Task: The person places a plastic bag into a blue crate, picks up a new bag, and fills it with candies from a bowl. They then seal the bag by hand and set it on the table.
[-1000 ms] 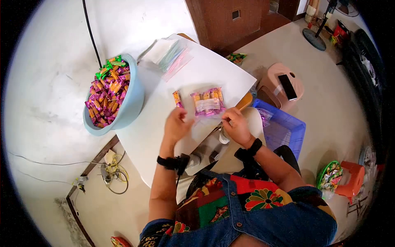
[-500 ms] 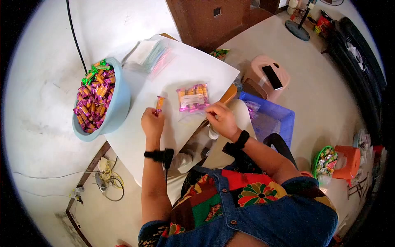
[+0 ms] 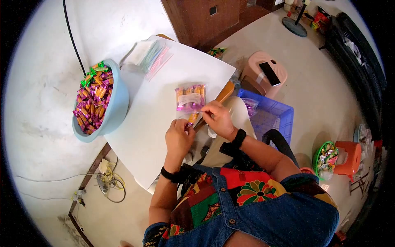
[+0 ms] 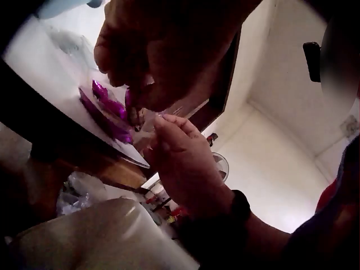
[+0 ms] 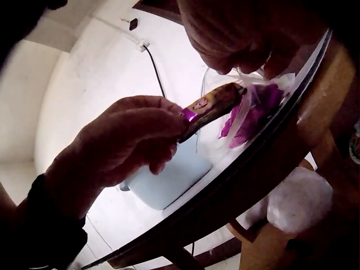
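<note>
At the near edge of the white table point(image 3: 144, 111), my left hand point(image 3: 179, 139) pinches one end of a wrapped snack stick point(image 3: 192, 119), orange and purple. Its free end points at the mouth of a clear plastic bag point(image 3: 190, 99) that lies on the table with several similar sticks inside. My right hand point(image 3: 220, 119) pinches the edge of that bag between thumb and fingers. In the right wrist view the stick point(image 5: 211, 104) reaches up to the bag's film, overlapping it beside the purple wrappers point(image 5: 256, 115).
A light blue tub point(image 3: 119, 107) full of wrapped sticks stands on the table's left. Flat plastic bags point(image 3: 151, 57) lie at the back. To the right are a blue crate point(image 3: 284, 119) and a pink stool point(image 3: 257, 61) with a phone point(image 3: 269, 74) on it.
My left hand took hold of the single stick on the table, then brought it right and nearer to the bag's mouth. My right hand has stayed at the bag's edge.
</note>
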The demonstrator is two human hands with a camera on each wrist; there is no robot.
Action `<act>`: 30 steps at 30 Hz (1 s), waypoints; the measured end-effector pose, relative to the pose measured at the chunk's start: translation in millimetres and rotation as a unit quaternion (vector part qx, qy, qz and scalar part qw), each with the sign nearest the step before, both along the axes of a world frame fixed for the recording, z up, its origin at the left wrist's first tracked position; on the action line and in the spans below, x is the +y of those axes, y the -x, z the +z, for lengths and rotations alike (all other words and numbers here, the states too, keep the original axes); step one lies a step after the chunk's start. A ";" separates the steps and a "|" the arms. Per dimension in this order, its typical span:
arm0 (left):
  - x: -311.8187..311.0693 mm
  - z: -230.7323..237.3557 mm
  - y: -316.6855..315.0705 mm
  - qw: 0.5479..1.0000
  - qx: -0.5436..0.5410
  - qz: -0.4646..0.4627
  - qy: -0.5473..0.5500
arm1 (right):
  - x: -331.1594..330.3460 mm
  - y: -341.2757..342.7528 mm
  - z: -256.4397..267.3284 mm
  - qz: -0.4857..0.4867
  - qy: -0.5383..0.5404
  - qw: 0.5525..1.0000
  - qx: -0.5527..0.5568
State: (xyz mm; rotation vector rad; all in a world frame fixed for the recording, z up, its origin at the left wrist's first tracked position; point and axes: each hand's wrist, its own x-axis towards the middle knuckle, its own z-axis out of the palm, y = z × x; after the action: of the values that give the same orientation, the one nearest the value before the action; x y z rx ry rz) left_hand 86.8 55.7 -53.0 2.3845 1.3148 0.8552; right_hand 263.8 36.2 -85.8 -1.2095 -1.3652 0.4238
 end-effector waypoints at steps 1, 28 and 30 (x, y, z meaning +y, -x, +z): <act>1.4 3.3 -7.1 1.000 -0.003 -0.003 -0.017 | -1.1 -0.3 -0.4 0.003 0.006 1.000 0.001; 17.2 -20.1 -48.6 0.994 -0.084 -0.060 0.031 | -7.5 -14.1 -5.7 -0.028 -0.007 0.999 -0.040; 18.2 -17.3 -45.9 0.998 -0.032 -0.060 0.010 | -7.8 -14.7 -4.6 -0.026 -0.007 0.999 -0.039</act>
State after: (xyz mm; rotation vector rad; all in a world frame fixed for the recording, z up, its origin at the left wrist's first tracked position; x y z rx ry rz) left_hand 132.8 73.9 -70.3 2.3718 1.1369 0.8720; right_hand 278.5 28.4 -90.4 -1.2593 -1.3978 0.3320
